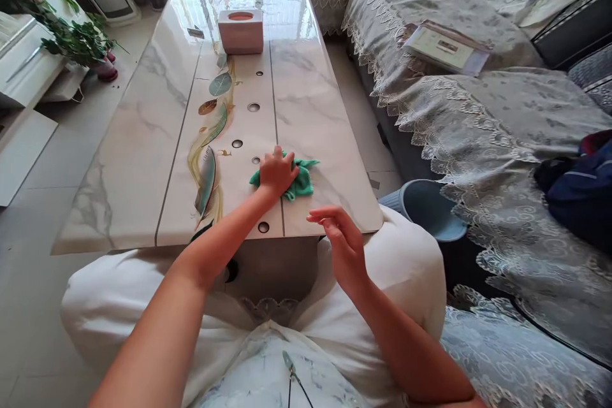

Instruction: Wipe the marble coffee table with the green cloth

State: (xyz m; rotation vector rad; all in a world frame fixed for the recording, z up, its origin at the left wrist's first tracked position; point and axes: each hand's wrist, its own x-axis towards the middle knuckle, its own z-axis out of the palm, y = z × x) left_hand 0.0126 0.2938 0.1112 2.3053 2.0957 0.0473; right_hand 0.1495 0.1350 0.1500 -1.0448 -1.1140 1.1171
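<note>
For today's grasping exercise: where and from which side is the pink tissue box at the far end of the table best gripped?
Grip the tissue box across its two flat side walls, coming from above. It stands upright and alone on the table, so both sides look free.

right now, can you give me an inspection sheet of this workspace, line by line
surface: glossy marble-look coffee table with a leaf pattern and small round insets down the middle
job's things: green cloth bunched on the table near its front edge
clutter: pink tissue box at the far end; a small dark item beside it, too small to tell
fingers: left hand pressed on the cloth, fingers curled over it; right hand open, above the lap, holding nothing
cables: nothing seen
surroundings: lace-covered sofa on the right with a booklet on it, blue bin by the table corner, potted plants on the left, tiled floor
</note>
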